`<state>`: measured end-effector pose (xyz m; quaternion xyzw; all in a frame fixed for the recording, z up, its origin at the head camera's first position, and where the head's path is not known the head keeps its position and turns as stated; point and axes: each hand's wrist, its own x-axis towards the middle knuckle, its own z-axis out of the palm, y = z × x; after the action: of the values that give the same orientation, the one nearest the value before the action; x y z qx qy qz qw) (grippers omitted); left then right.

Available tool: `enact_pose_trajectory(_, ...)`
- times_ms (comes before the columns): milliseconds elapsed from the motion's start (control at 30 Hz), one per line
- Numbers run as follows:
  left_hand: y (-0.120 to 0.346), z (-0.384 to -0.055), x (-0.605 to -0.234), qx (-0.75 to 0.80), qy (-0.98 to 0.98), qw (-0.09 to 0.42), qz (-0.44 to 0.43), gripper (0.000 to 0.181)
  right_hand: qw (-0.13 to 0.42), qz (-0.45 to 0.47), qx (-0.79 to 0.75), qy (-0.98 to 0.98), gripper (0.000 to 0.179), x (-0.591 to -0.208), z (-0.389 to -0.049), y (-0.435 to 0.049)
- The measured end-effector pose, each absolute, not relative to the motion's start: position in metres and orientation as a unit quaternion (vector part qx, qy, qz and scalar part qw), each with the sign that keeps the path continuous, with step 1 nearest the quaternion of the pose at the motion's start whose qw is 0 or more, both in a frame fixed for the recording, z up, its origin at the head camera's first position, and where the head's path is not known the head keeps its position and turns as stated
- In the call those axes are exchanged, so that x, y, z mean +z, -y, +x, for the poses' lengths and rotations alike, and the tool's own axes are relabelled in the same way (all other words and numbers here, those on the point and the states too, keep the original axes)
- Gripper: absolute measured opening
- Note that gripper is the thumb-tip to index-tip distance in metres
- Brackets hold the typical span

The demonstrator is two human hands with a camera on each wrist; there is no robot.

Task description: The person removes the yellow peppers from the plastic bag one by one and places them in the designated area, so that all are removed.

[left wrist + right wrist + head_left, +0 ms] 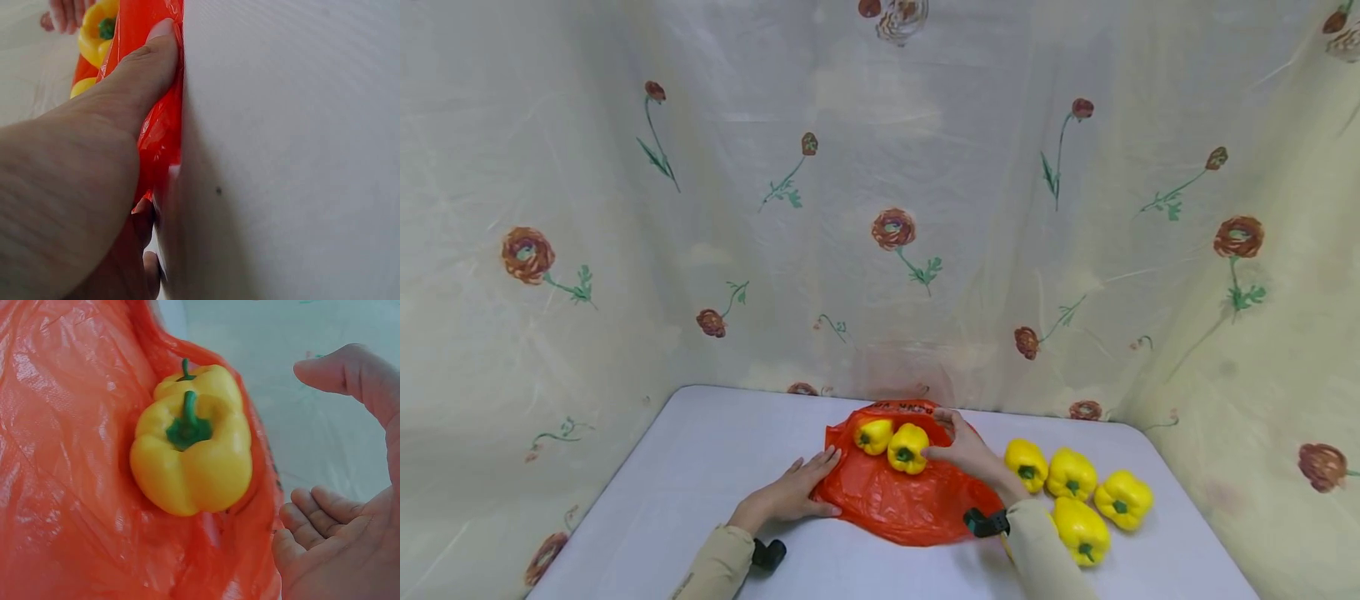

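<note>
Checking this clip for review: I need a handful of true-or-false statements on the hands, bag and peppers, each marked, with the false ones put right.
1. The left hand touches the red bag. True.
2. The right hand grips a pepper. False: the right hand is open and holds nothing.
3. Two yellow peppers rest on red plastic. True.
4. Seven peppers lie right of the bag. False: four peppers lie there, on the table.
5. The visible stems are red. False: the stems are green.
</note>
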<state>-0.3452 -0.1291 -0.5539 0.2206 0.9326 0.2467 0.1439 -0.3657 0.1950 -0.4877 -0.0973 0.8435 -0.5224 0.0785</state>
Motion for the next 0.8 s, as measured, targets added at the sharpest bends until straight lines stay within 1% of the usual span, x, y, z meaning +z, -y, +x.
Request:
enact_pose_trajectory(200,0.130,-0.346,-0.554,0.245,-0.934,0.138,0.222,0.097,0.086,-0.085,-0.509,-0.852,0.078,-0.493,-0.372,-0.186)
enact_pose_trajectory(533,0.129,-0.345,-0.553,0.254,-0.930,0.145,0.223,0.097,0.103,-0.074,-0.510,-0.851,0.081,-0.504,-0.382,-0.179)
enact_pose_trajectory(800,0.129,-0.344,-0.554,0.251,-0.932,0.144,0.219,0.097,0.101,-0.076,-0.491,-0.862,0.079,-0.520,-0.386,-0.175)
